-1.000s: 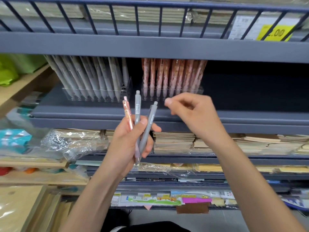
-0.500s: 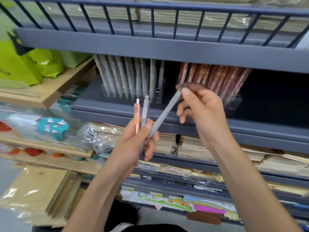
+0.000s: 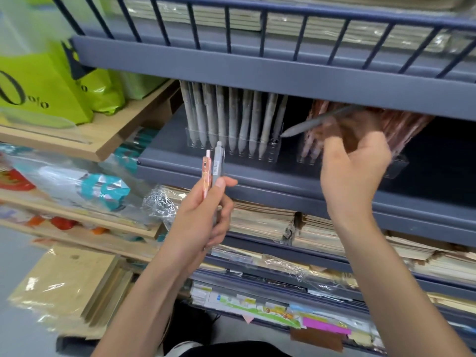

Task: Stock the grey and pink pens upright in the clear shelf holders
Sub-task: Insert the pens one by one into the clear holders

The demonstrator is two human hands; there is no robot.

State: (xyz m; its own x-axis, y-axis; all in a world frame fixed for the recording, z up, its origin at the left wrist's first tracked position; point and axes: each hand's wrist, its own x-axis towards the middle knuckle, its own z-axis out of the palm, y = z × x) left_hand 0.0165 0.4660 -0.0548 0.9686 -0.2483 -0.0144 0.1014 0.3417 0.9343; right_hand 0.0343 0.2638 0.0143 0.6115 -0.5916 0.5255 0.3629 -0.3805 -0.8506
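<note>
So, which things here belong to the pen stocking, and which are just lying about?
Job: right hand holding grey pen, tip near grey-pen holder; left hand holding pink pen and second grey pen; pink-pen holder.
Lying about: green bags, notebook stacks, plastic-wrapped packs.

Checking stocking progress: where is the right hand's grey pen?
Head view, right of centre: the right hand holds the grey pen slanted, tip at the right end of the grey-pen holder, just left of the pink pens.
</note>
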